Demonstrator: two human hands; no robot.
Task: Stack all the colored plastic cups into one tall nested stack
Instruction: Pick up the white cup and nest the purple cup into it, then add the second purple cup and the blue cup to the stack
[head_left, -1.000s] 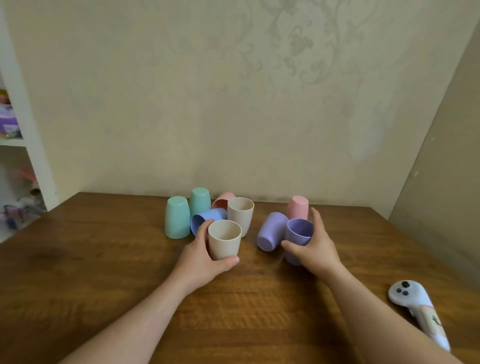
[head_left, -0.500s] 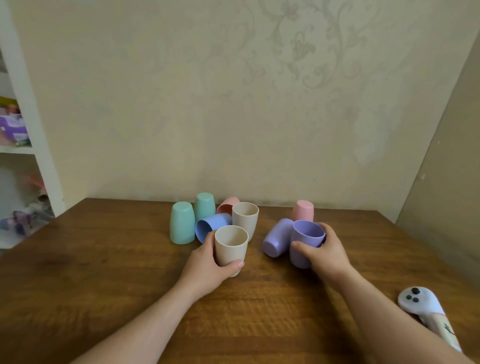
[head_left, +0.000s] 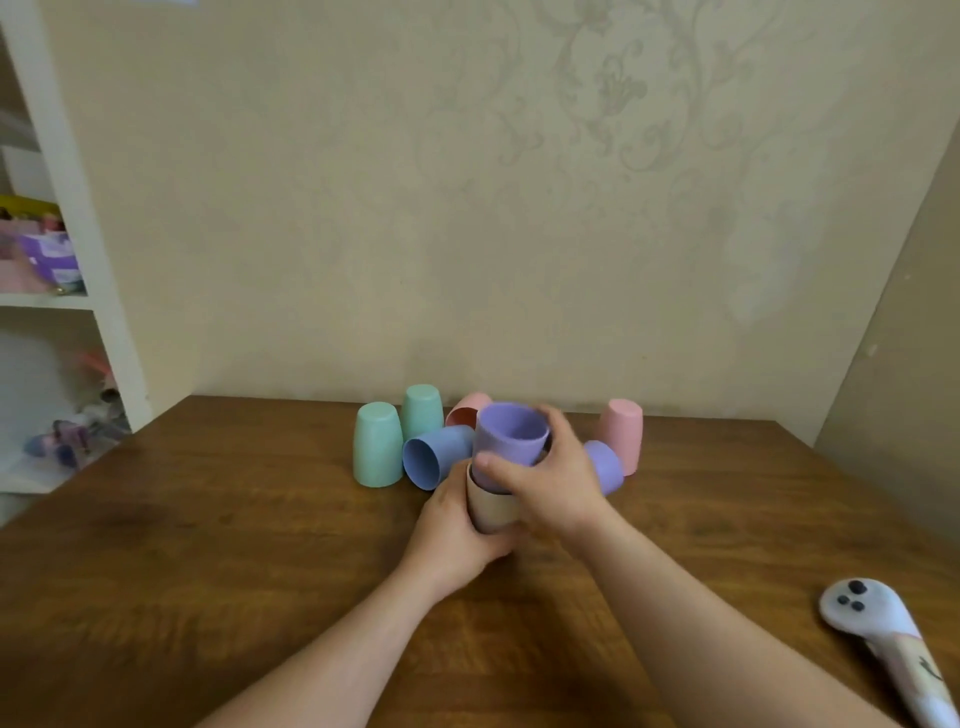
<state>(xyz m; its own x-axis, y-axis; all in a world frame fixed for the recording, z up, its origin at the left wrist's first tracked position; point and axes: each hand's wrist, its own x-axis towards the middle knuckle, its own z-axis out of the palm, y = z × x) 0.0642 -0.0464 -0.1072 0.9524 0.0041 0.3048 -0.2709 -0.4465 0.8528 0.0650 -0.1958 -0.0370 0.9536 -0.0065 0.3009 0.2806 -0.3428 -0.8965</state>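
Two mint-green cups stand upside down at the left of the cluster on the wooden table (head_left: 208, 519), the nearer green cup (head_left: 377, 446) just beside the farther green cup (head_left: 422, 410). Further left, beyond the table edge, a white shelf unit (head_left: 78, 260) holds blurred toys and boxes. Right of the green pair, a blue cup (head_left: 434, 457) lies on its side with its mouth facing the camera, and behind it a reddish-pink cup (head_left: 467, 410) also lies tipped, mostly hidden by what is in front. In the middle the left hand (head_left: 457, 530) is wrapped around a beige cup (head_left: 491, 506), which stands upright on the table. The right hand (head_left: 550, 475) grips a purple cup (head_left: 511, 434) by its side, mouth up, its base sunk into the mouth of the beige one, slightly tilted. Whether another cup sits behind these two is hidden by the hands. Just right of the right hand, a second purple cup (head_left: 605, 465) lies on its side, partly covered by the knuckles, and a pale pink cup (head_left: 622, 439) stands upside down right behind it. Far off at the right edge of the table lies a white handheld controller (head_left: 883, 639) with dark buttons, well apart from the cups.
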